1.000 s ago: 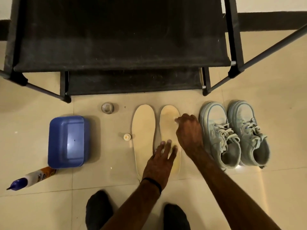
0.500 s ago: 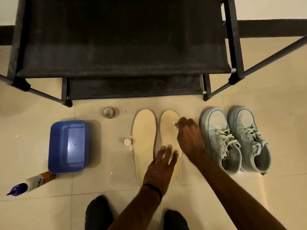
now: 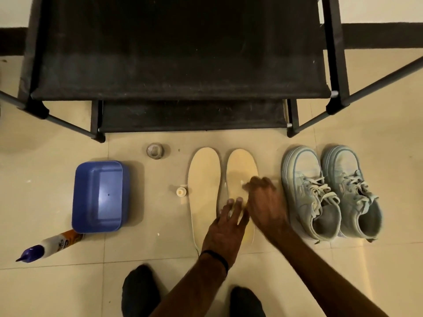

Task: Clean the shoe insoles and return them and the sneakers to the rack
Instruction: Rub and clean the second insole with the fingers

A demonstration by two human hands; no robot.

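Two insoles lie side by side on the floor; on the right insole (image 3: pixel 240 170) my right hand (image 3: pixel 266 202) has drawn back from toe toward mid-foot, blurred, whether it pinches a wipe I cannot tell; my left hand (image 3: pixel 225 227) stays flat on the heel; sneakers (image 3: pixel 329 193) wait beside, rack (image 3: pixel 174 72) beyond; cleaning seems mid-stroke.

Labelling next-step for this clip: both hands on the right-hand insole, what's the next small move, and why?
Probably another wiping stroke toward the heel. The right hand sits mid-insole, blurred, seemingly pinching something pale, while the left hand pins the right-hand insole flat on the floor. The left-hand insole lies untouched beside it.
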